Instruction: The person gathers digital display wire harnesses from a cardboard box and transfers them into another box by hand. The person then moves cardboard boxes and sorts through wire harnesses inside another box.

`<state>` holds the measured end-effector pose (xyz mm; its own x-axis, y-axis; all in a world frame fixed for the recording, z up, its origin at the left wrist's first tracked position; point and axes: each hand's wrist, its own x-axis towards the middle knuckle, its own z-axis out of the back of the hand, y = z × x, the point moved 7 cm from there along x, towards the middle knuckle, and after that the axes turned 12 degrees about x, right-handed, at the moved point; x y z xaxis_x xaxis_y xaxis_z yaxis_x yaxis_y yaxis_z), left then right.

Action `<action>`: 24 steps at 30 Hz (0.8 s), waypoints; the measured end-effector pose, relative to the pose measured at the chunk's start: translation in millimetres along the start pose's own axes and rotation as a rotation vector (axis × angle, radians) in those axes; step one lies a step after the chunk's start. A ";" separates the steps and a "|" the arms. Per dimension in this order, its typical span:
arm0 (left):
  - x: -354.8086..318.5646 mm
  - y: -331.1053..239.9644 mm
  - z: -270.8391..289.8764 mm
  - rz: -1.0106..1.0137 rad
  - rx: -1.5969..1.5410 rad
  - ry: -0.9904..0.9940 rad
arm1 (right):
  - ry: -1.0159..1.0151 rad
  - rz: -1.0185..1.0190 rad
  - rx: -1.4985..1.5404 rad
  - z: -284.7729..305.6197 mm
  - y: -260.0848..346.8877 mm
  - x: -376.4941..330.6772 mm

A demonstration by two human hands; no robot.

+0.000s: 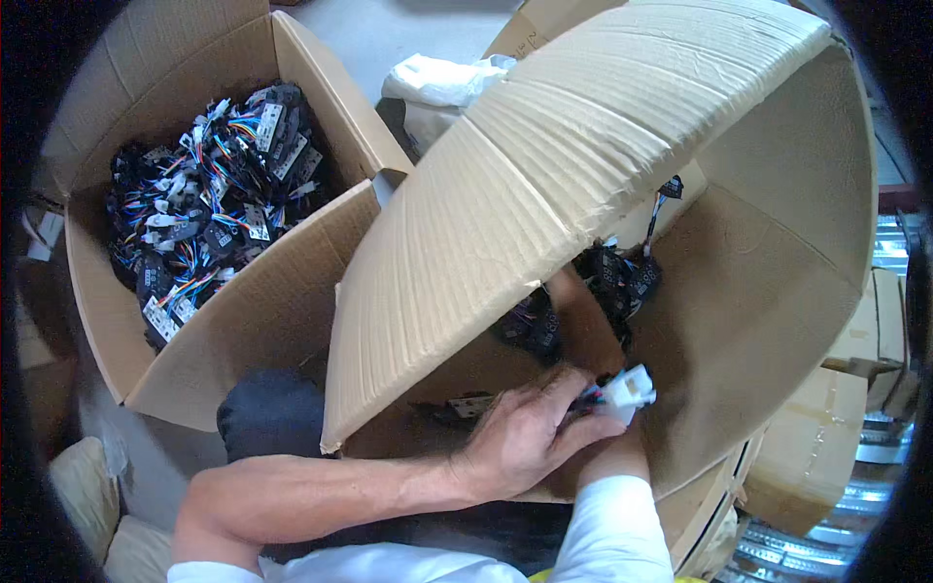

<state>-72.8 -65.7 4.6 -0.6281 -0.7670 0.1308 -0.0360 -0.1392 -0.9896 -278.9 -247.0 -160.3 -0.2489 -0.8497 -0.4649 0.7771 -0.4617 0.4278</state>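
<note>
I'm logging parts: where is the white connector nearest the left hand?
Right of centre in the head view, the white connector is pinched in the left hand, in front of the right forearm.

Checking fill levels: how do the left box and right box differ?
Contents: the left box shows a dense heap of black wired parts; the right box shows only a few, its inside partly hidden. Reach: the right forearm reaches into the right box; no hand is in the left box. Both are open, brown cardboard.
</note>
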 end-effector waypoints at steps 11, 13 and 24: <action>3.1 29.5 -14.7 0.301 -0.199 -0.021 | -0.522 0.529 0.556 89.1 -75.6 -100.3; 5.9 25.2 -7.9 0.274 -0.176 -0.064 | -0.497 0.438 0.579 108.5 -76.9 -142.1; 0.5 45.8 -31.5 0.310 -0.340 0.016 | 0.230 0.415 0.488 49.0 34.9 -286.8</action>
<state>-99.3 -52.8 -42.6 -0.6610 -0.7302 -0.1730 -0.0955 0.3105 -0.9457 -208.7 -31.8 26.0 0.1851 -0.9302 -0.3169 0.4187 -0.2171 0.8818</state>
